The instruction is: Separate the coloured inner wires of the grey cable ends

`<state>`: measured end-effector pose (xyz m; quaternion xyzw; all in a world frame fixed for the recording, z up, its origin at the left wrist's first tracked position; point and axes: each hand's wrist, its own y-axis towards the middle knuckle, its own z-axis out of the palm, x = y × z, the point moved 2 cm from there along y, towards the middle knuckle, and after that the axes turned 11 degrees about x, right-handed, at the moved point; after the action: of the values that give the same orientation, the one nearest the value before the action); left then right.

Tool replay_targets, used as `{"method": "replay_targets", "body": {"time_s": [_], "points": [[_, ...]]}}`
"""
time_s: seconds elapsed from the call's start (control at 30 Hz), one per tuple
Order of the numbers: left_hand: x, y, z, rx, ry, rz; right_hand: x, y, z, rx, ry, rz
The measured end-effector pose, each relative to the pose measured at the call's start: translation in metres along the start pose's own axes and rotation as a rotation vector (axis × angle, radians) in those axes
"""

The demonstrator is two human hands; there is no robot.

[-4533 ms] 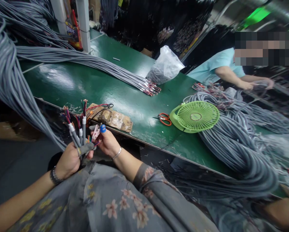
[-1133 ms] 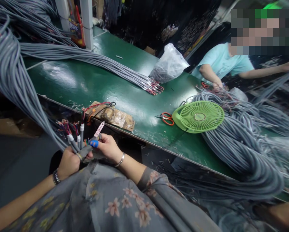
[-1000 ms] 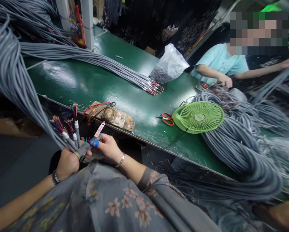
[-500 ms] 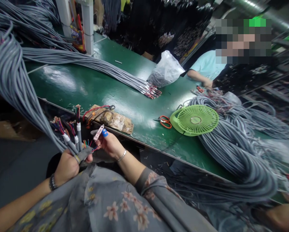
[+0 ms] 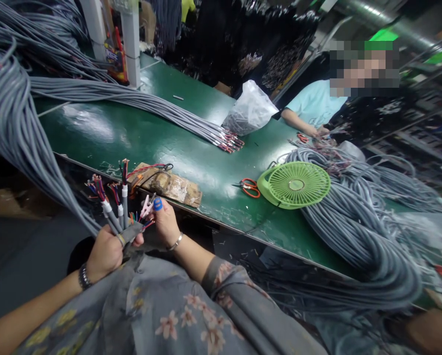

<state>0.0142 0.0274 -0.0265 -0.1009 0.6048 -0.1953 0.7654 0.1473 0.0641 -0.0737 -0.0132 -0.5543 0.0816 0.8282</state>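
Observation:
My left hand (image 5: 105, 252) is closed round several grey cable ends (image 5: 114, 213) whose stripped coloured wires stick upward. My right hand (image 5: 165, 222) wears a blue cover on a fingertip and pinches a small pink-handled cutting tool (image 5: 146, 207) against the coloured wires of the nearest cable. Both hands sit just in front of the near edge of the green table (image 5: 139, 133). A thick hank of grey cable (image 5: 17, 123) hangs from the upper left down to my left hand.
On the table lie a taped cardboard block (image 5: 169, 183), orange scissors (image 5: 249, 186), a green fan (image 5: 296, 183), a clear plastic bag (image 5: 250, 109) and a spread bundle of grey cables (image 5: 161, 106). A big cable coil (image 5: 361, 231) fills the right. A person in a light blue shirt (image 5: 313, 106) works opposite.
My right hand has tipped the small tool down onto the wires in my left hand. The person opposite has drawn an outstretched arm back to the table.

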Motion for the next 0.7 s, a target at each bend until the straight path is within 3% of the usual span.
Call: {"method": "replay_targets", "body": {"time_s": [0.13,0.23,0.5,0.7], "points": [[-0.001,-0.001,0.000,0.009,0.018,-0.022,-0.001,0.003,0.008,0.068,0.264,0.177],[0.000,-0.001,-0.001,0.015,0.041,-0.038,0.001,0.004,0.011,0.037,0.371,0.199],[0.000,-0.004,-0.004,0.043,0.111,0.029,0.004,0.002,0.013,0.033,0.419,0.240],[-0.002,-0.012,-0.012,0.093,0.218,0.102,0.013,-0.003,0.011,0.110,0.438,0.302]]}}
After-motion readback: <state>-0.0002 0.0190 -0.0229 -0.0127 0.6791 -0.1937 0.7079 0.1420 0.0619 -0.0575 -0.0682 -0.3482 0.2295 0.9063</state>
